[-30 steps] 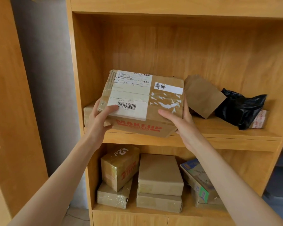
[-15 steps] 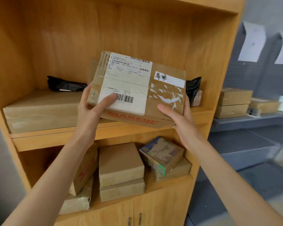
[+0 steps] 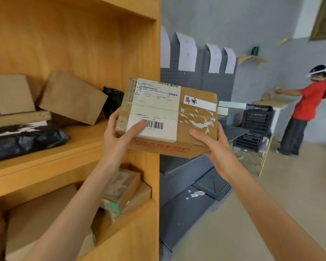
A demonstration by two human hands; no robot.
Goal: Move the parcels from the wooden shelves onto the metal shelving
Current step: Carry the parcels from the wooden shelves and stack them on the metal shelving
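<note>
Two hands carry one cardboard parcel (image 3: pixel 169 117) in the air, clear of the wooden shelves (image 3: pixel 70 147) and just past their right edge. My left hand (image 3: pixel 119 136) grips the near left corner: the thumb lies flat across the white shipping label (image 3: pixel 154 113), its tip beside the barcode, and the fingers wrap under and behind the box, out of sight. My right hand (image 3: pixel 213 146) cups the near right corner, thumb pressed on top near the torn tape patch, fingers curled beneath. The parcel tilts slightly toward me, red "MAKEUP" lettering showing on its front face.

On the upper wooden shelf to my left sit two brown boxes (image 3: pixel 72 97), the nearer one leaning at an angle, a black plastic mailer (image 3: pixel 23 138) lying flat near the front edge, and a second black bag (image 3: pixel 112 100) tucked behind the leaning box. The lower wooden shelf holds a large plain carton (image 3: pixel 40 219) and a printed box (image 3: pixel 122 187) tilted on another brown parcel.

Behind the held parcel the grey metal shelving (image 3: pixel 186 162) runs off to the right, backed by a perforated panel (image 3: pixel 196 80) with white sheets hanging over its top. Two black plastic crates (image 3: pixel 256 117) stand stacked near its far end; I cannot tell what is in them. Beyond them a person in a red shirt (image 3: pixel 309 102) stands at a counter.
</note>
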